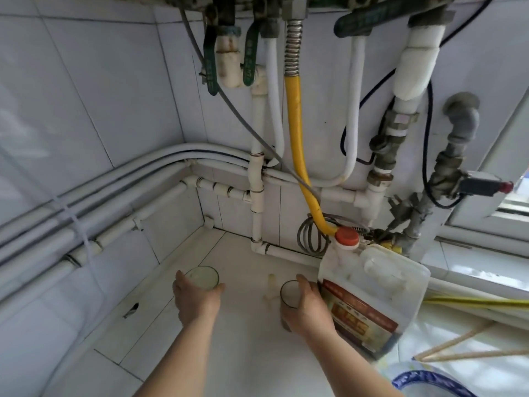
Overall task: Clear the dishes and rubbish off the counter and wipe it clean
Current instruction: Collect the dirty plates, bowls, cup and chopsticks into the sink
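Through my head camera I look down into a corner of the white tiled worktop (pixel 252 353). My left hand (pixel 197 299) is wrapped round a clear, round drinking glass (pixel 203 277) with a cloudy greenish film inside, thumb on one side and fingers on the other. That glass sits near the left wall, deep in the corner. My right hand (pixel 309 308) grips a 2nd clear glass tumbler (pixel 289 295), its fingers curled round the right side of it. I cannot tell whether either glass stands on the worktop or is just off it.

Between the 2 glasses lies a small pale scrap (pixel 271 285); it is too blurred to name. Just beside my right hand, touching its back, stands a big clear plastic jug with a brown and red label (pixel 372 282) and an orange-red screw cap (pixel 347 235). A yellow hose (pixel 294 124) comes down the back wall to just behind that cap, among white pipes (pixel 257 173) that run along both walls. At the lower right lie thin pale wooden sticks (pixel 458 345) and a blue-edged item (pixel 429 379) that I cannot make out.
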